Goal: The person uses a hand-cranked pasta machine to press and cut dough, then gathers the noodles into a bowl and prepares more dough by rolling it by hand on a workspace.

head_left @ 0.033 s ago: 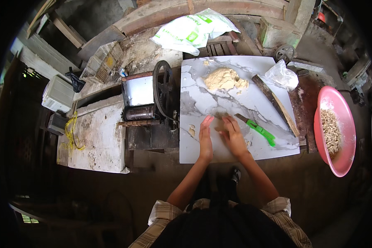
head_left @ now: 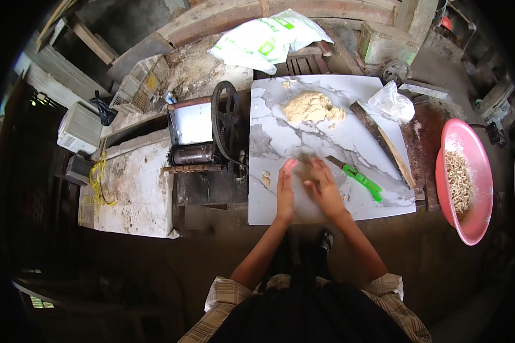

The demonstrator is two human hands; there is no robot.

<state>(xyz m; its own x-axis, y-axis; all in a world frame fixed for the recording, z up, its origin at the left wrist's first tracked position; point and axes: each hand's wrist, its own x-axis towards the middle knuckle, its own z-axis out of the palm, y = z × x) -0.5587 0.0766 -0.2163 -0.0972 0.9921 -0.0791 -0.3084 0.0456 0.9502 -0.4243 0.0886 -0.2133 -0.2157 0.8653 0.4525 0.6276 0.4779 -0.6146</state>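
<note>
Over the near part of a white marbled board (head_left: 269, 137), my left hand (head_left: 286, 191) and my right hand (head_left: 327, 191) face each other, a small gap apart. Their fingers are stretched out. Nothing that I can make out is held in either; between the fingertips there is only a blurred brownish patch. Just right of my right hand lies a green-handled knife (head_left: 361, 182), its dark blade toward the far left. Beyond my hands sits a rough lump of pale dough (head_left: 310, 107), and a small dough scrap (head_left: 265, 179) rests left of my left hand.
A hand-cranked roller machine (head_left: 193, 153) with a big wheel (head_left: 225, 123) stands left of the board. On the board's right lie a long split stick (head_left: 383, 143) and a clear plastic bag (head_left: 392, 104). A pink basin (head_left: 482, 188) of short pale strips (head_left: 458, 180) is farther right.
</note>
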